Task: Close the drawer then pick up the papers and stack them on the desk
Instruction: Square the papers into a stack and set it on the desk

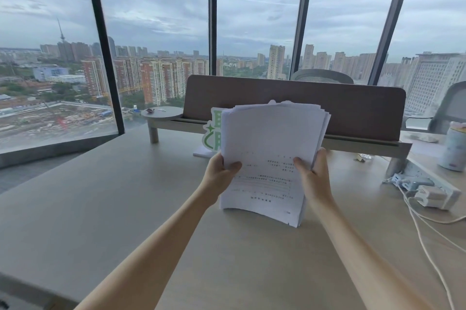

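A thick stack of white printed papers [271,148] stands upright on its lower edge on the light wooden desk [121,196], near the middle. My left hand [220,171] grips the stack's left edge and my right hand [314,173] grips its right edge, thumbs on the front sheet. The top edges of the sheets are uneven. No drawer is in view.
A brown divider panel [353,105] on a raised shelf runs behind the papers, with a green and white sign [213,133] beside them. A power strip with chargers and white cables [428,193] lies at the right, next to a cup [454,148]. Windows stand beyond.
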### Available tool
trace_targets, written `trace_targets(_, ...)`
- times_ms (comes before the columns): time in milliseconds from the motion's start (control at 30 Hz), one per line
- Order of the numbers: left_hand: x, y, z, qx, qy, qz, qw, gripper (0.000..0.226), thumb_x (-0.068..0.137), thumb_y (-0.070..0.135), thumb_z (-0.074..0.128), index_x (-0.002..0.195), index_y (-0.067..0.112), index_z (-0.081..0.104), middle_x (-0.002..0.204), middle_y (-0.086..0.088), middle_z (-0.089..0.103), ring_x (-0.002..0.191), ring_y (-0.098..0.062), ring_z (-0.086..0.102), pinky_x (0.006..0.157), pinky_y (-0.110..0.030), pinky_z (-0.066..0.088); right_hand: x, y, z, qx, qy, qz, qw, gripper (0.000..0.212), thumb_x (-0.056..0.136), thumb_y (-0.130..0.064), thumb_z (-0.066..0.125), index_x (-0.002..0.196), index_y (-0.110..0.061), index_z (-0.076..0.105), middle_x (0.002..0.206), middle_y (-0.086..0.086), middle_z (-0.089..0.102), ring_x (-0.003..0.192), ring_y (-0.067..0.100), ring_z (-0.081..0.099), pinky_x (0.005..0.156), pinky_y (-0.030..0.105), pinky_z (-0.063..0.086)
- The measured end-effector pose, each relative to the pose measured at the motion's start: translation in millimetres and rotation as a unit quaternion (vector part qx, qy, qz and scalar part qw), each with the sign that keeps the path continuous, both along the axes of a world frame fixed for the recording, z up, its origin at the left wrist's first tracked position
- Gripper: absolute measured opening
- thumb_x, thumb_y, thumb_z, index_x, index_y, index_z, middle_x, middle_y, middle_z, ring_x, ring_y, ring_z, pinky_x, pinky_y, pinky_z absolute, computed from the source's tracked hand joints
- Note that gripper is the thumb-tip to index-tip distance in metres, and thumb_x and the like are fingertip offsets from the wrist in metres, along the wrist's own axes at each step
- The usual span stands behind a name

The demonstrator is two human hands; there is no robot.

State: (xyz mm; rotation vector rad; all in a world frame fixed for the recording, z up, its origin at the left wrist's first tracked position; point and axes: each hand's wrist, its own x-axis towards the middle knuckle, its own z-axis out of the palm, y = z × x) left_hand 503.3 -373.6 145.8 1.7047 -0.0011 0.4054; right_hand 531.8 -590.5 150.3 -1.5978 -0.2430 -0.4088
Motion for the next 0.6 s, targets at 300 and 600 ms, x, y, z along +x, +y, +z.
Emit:
trace_targets(300, 2.0, 14.4, 17.6, -0.072, -0.024, -0.041, 0.996, 0.046, 0.071, 0.002, 0.054, 0.105, 0.033, 0.059, 0.116, -0.023, 0.062, 0.099, -0.025, 0.060, 0.088, -0.041, 0.048, 12.0, 4.6, 14.5, -0.010, -0.039, 0.010, 0.999, 0.025, 0.090, -0.014, 0.062, 0.105, -0.031, 0.050, 0.088, -0.037, 0.062, 0.101, 0.009, 0.062, 0.092, 0.039, 0.048)
trace_targets(600, 12.2, 12.7, -0.7, -0.059, 0.043, -0.068, 0.995, 0.055, 0.078, -0.006, 0.051, 0.128, 0.019, 0.056, 0.116, -0.012, 0.066, 0.100, -0.020, 0.060, 0.087, -0.032, 0.047, 24.9, 3.5, -6.2, 0.005, 0.007, 0.024, 1.000, 0.020, 0.089, -0.021, 0.064, 0.106, -0.026, 0.055, 0.107, -0.009, 0.068, 0.109, 0.020, 0.065, 0.102, 0.053, 0.049)
